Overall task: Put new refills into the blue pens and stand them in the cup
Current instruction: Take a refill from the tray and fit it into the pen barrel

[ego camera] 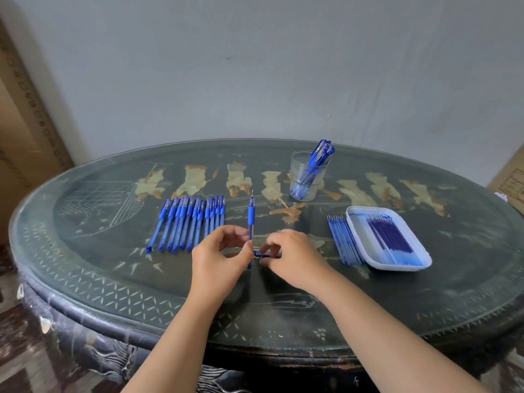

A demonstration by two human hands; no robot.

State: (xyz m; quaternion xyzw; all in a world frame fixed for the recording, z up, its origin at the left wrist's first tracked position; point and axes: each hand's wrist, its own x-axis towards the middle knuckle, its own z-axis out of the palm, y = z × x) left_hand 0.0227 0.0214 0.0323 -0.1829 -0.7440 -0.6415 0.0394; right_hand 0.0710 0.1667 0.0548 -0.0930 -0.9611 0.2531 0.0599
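My left hand (pixel 219 253) pinches a blue pen (pixel 250 219) upright, its uncapped tip pointing away from me. My right hand (pixel 292 255) sits just to its right and pinches a small blue cap (pixel 262 254) lying low over the table. A row of several capped blue pens (pixel 188 222) lies to the left on the table. A clear glass cup (pixel 307 175) at the back holds several blue pens leaning right. Loose refills (pixel 344 241) lie beside a white tray (pixel 360 231) that holds more refills (pixel 392 239).
The dark oval table (pixel 113 282) has a decorated glass top and a worn rim. Cardboard boxes stand at the far left (pixel 25 131) and far right (pixel 510 177). A pale wall runs behind the table.
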